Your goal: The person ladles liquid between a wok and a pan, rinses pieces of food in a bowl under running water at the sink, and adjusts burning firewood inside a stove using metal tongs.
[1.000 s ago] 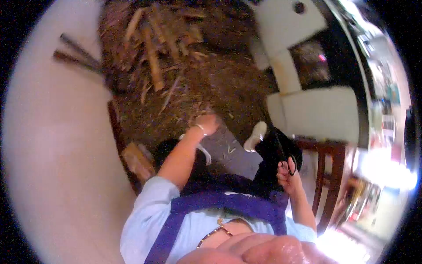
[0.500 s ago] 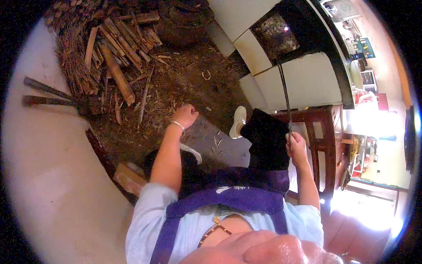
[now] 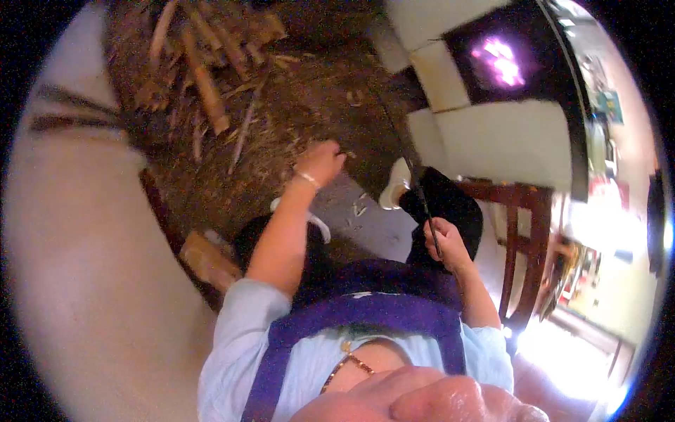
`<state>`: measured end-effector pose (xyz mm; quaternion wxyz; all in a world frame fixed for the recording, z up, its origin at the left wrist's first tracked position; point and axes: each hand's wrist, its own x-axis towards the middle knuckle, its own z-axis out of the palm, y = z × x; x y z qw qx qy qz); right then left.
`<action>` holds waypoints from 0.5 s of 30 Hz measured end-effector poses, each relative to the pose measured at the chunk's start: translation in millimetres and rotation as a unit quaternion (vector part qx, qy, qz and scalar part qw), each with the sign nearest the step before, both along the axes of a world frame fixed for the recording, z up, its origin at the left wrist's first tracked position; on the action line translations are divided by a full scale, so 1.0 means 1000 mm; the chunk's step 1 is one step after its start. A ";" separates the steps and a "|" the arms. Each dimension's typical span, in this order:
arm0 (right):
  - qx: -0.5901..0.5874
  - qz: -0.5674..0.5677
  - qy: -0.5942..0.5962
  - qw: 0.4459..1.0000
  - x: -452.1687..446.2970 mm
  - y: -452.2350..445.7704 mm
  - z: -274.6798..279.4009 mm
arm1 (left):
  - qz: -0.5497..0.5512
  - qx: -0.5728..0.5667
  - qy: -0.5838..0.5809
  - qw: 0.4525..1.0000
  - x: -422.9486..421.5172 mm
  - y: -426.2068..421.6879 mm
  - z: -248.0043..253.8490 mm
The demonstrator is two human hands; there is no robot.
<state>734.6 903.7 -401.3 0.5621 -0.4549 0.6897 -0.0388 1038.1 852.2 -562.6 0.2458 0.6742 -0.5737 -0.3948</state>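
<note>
My left hand (image 3: 320,163), with a bracelet at the wrist, is closed above the littered floor; a small dark bit shows at its fingertips, too blurred to name. In my right hand (image 3: 444,241) I grip a long thin dark rod (image 3: 416,181), near its lower end. The rod slants up and left past my white shoe, and its far end blurs over the dark floor. Beyond it, a pink-violet glow (image 3: 500,62) shows in the dark opening of a white-sided stove (image 3: 503,144).
Split firewood (image 3: 204,81) lies in a pile at the upper left. Dark tongs-like bars (image 3: 77,112) stand out beside the pale wall. A wooden block (image 3: 209,260) is left of my legs, and a dark red wooden stool or chair (image 3: 524,218) is to the right.
The rod has swung away from the stove opening to the left, with my right hand moving left and slightly down. My left hand has shifted right and up. The glow in the opening looks brighter.
</note>
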 end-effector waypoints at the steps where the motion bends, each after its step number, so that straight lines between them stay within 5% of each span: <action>1: 0.049 0.022 -0.013 0.998 0.013 -0.006 -0.005 | 0.039 -0.013 0.013 0.999 0.001 0.000 -0.005; 8: 0.127 0.065 -0.183 0.973 0.055 -0.044 -0.115 | 0.384 -0.234 0.150 0.880 0.013 -0.009 0.025; 15: 0.198 0.101 -0.231 0.947 0.130 -0.064 -0.192 | 0.417 -0.275 0.126 0.857 0.026 -0.009 0.017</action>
